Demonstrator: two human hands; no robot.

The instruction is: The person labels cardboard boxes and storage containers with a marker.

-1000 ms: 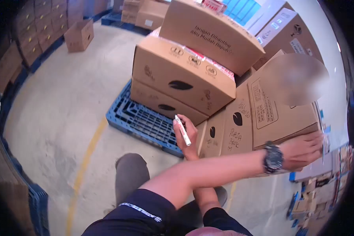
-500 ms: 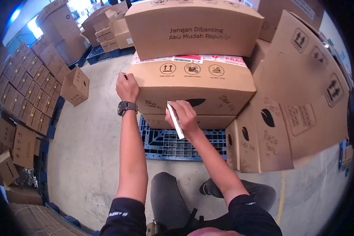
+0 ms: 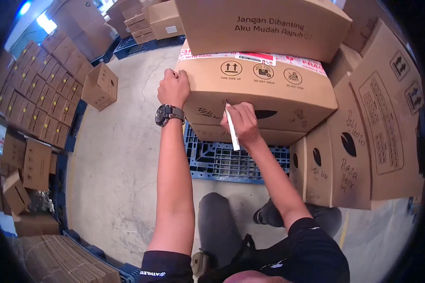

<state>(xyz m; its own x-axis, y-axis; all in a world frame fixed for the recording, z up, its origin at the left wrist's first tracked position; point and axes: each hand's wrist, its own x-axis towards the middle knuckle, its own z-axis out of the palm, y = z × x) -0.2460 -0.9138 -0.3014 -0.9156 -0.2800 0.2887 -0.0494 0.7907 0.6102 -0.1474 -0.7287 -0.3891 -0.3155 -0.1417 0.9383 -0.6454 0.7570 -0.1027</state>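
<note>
My right hand [image 3: 242, 123] grips a white marker [image 3: 233, 128], its tip against the front face of a brown carton [image 3: 264, 87]. Handwriting shows on that face, left of the marker, and a black leaf print is just right of my fingers. My left hand [image 3: 174, 88], with a dark watch [image 3: 169, 114] on the wrist, rests with curled fingers on the carton's upper left corner; whether it holds anything is hidden. Red and white fragile tape [image 3: 288, 60] runs along the carton's top, partly under another carton [image 3: 264, 28].
A blue pallet [image 3: 217, 160] lies under the cartons. Handwritten cartons [image 3: 352, 165] stand close on the right. At the left are stacked cartons [image 3: 42, 89], a lone carton [image 3: 100, 87] on the floor, and flattened cardboard [image 3: 66, 259] at the lower left.
The view has shifted, so the cartons sit further right and higher. My right hand has brought the marker's tip up to the carton's front face. My left hand stays at the corner.
</note>
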